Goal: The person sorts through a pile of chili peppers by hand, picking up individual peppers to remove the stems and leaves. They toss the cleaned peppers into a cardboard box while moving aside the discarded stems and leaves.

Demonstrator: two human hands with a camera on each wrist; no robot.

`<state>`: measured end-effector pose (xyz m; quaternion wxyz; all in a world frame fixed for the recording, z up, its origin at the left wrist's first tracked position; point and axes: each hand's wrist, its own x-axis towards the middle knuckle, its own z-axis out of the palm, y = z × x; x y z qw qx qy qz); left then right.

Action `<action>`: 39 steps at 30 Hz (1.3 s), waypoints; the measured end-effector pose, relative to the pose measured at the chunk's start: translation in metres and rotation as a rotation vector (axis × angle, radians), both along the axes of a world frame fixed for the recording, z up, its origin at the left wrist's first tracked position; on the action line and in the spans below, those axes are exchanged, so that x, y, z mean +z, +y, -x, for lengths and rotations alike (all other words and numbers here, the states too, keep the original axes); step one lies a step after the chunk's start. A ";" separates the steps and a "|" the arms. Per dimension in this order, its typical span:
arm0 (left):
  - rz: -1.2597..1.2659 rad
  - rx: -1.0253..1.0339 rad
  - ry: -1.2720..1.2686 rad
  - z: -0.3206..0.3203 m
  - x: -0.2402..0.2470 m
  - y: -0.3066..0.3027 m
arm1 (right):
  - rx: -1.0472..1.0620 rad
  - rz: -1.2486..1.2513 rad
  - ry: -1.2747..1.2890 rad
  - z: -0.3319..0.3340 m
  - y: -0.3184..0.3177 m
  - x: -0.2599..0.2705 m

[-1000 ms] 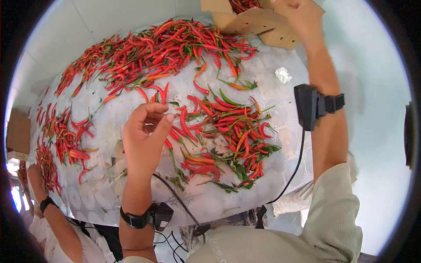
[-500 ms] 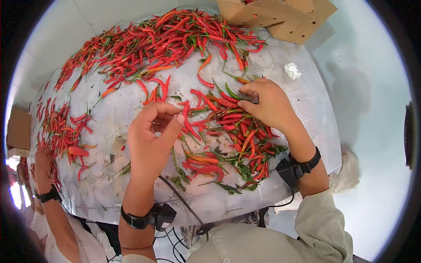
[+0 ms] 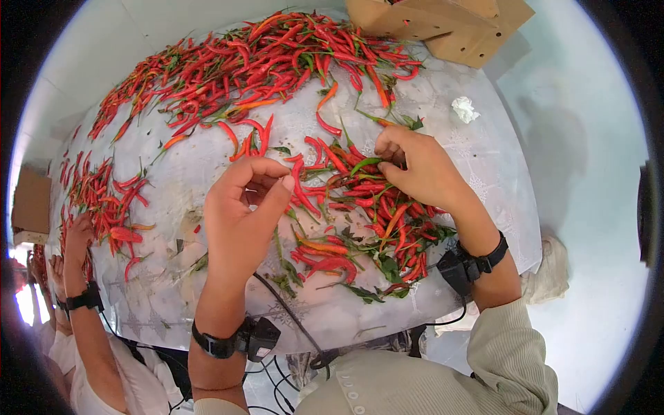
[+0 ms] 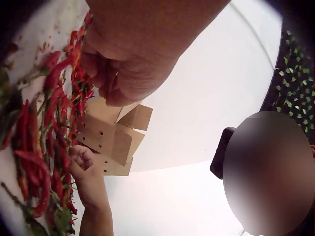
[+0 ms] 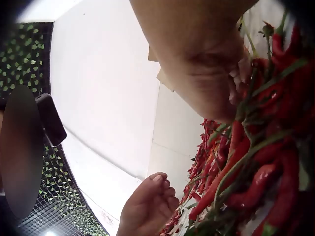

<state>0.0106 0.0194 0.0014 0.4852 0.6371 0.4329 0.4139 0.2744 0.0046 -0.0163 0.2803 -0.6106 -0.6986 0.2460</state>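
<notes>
Many red chili peppers [image 3: 401, 225], some orange and leafy, lie in a loose pile on a pale cloth. My right hand [image 3: 425, 169] is at the pile's upper side and pinches one end of a green chili pepper [image 3: 364, 165] between thumb and fingers. In the right wrist view the palm side hides most of that grip. Left of the pile hovers my left hand [image 3: 242, 218], its fingers loosely curled and nothing in them. A curved red chili [image 3: 299, 181] lies right by its thumb tip. The right wrist view shows this left hand [image 5: 147, 206] above the table.
A big chili heap [image 3: 256, 62] spreads along the far side. Behind it on the right stands a cardboard box [image 3: 443, 28]. Crumpled white tissue [image 3: 465, 109] lies at the right. Another person's hand [image 3: 77, 238] works at a smaller chili pile [image 3: 107, 200] on the left.
My right hand has come down from the cardboard box to the near pile, and the green chili has turned and shifted under its fingers. The left hand keeps nearly the same place and pose.
</notes>
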 end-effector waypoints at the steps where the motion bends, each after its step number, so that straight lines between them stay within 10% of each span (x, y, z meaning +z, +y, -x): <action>1: 0.007 0.000 -0.003 0.000 0.001 0.000 | -0.008 -0.015 0.015 0.001 0.000 0.000; 32: -0.018 0.017 -0.021 -0.003 -0.004 0.000 | 0.052 -0.034 -0.259 0.002 -0.007 0.009; 39: -0.018 -0.048 -0.018 0.000 -0.004 -0.001 | -0.035 0.143 0.350 0.008 -0.011 0.026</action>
